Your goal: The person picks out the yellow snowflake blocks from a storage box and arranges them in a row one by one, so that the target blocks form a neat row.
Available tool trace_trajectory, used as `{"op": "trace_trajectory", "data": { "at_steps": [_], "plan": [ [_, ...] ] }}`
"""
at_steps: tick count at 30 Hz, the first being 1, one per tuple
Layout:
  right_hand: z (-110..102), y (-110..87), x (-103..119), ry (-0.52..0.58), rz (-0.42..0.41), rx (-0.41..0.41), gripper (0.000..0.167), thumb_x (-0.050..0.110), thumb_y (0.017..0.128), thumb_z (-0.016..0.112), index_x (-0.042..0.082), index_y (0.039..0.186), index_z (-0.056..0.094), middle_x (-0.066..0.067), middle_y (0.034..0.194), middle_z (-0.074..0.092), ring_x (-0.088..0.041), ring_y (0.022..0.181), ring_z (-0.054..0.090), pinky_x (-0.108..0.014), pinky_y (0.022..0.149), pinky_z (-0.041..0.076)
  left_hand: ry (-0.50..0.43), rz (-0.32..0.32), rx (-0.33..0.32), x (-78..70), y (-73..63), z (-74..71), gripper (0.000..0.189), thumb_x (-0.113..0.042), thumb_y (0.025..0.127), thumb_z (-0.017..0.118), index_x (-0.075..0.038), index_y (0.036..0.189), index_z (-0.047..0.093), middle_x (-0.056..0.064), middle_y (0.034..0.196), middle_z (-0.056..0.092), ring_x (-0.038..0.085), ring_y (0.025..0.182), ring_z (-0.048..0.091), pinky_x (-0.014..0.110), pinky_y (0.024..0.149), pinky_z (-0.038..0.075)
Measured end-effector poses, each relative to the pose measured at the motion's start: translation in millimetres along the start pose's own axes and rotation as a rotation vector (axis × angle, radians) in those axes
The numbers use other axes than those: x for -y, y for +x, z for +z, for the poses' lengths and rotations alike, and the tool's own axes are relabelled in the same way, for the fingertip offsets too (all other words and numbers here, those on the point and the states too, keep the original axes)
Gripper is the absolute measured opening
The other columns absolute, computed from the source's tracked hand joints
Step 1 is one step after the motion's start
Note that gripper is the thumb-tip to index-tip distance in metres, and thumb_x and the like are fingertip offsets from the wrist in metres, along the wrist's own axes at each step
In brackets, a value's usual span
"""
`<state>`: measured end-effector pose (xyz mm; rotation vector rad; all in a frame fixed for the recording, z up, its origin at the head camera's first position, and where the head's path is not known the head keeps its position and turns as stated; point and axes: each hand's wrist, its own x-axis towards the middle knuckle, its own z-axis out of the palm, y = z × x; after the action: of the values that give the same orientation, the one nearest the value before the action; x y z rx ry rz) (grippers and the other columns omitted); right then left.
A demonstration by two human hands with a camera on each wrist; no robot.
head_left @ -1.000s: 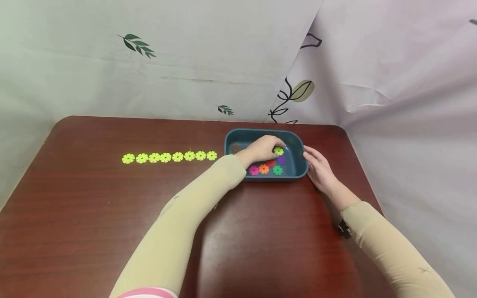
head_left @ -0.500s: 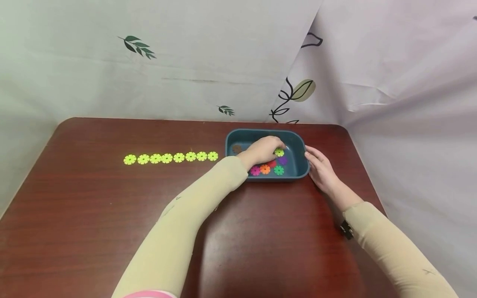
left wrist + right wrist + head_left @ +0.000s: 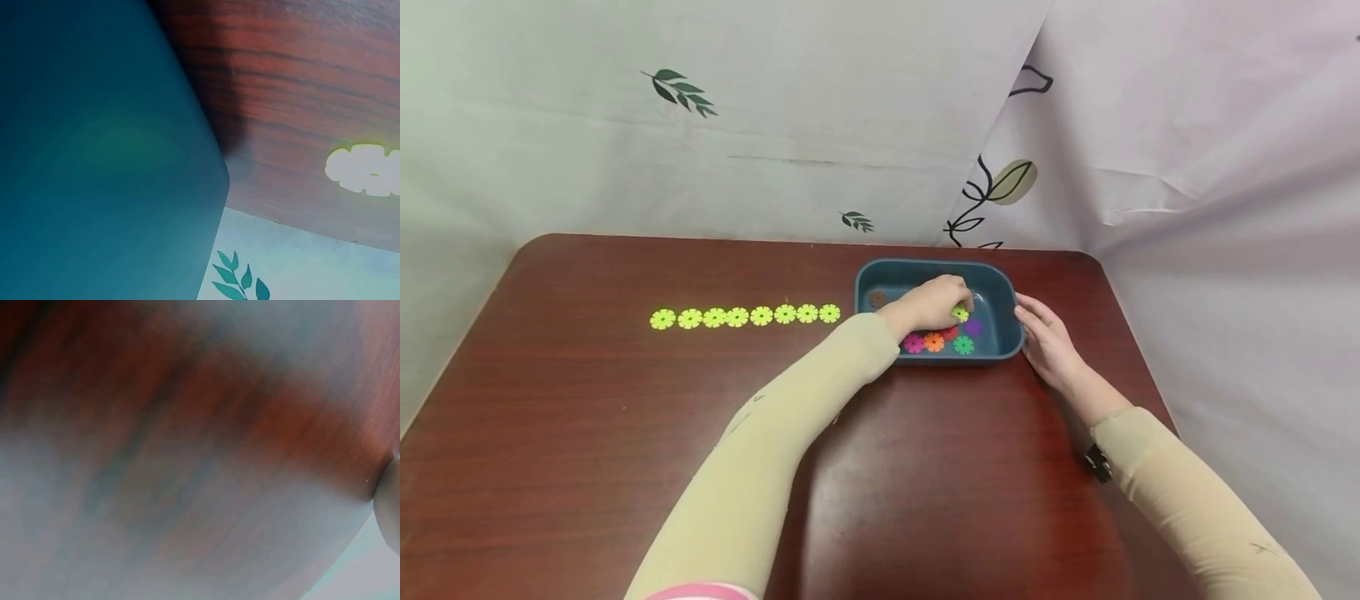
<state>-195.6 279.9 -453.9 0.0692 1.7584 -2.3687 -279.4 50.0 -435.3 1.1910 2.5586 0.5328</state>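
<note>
In the head view, my left hand (image 3: 931,302) reaches into a blue plastic bin (image 3: 1009,329) and pinches a yellow-green snowflake disc (image 3: 960,314), which looks tilted between thumb and fingers. Magenta (image 3: 913,343), orange (image 3: 934,342), green (image 3: 963,345), red and purple discs lie in the bin beside the hand, and a brown disc (image 3: 877,298) sits at its left end. My right hand (image 3: 1047,343) rests with extended fingers against the bin's right end. The left wrist view is largely filled by the blurred bin wall (image 3: 112,156).
Left of the bin, several yellow-green discs (image 3: 762,316) form a row on the dark red wooden table (image 3: 625,450). White cloth (image 3: 775,125) with leaf prints hangs behind the table and along its right side. A small black object (image 3: 1098,462) shows beneath the right sleeve.
The left fingers have closed on the yellow-green disc, which has shifted slightly toward the near side and tipped. The right hand stays against the bin.
</note>
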Motion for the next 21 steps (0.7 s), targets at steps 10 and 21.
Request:
{"op": "trace_trajectory", "data": {
  "at_steps": [10,21],
  "plan": [
    [0.8,1.2,0.1,-0.001,0.0,-0.001,0.03,0.007,0.112,0.049,0.024,0.118,0.073,0.008,0.11,0.077,-0.004,0.099,0.07,-0.018,0.083,0.058,-0.005,-0.019,0.013,-2.1,-2.0,-2.6,0.025,-0.016,0.103,0.07,-0.01,0.127,0.07,0.01,0.134,0.064,0.025,0.128,0.055,0.036,0.116,0.046],
    [0.7,-0.1,-0.7,0.007,-0.006,0.003,0.031,0.007,0.112,0.049,0.024,0.117,0.075,0.008,0.109,0.077,-0.004,0.097,0.071,-0.018,0.083,0.058,-0.231,-0.099,-0.074,0.9,-2.4,-0.6,0.021,-0.011,0.094,0.081,-0.008,0.114,0.074,0.009,0.121,0.074,0.022,0.114,0.066,0.034,0.104,0.054]
  ]
}}
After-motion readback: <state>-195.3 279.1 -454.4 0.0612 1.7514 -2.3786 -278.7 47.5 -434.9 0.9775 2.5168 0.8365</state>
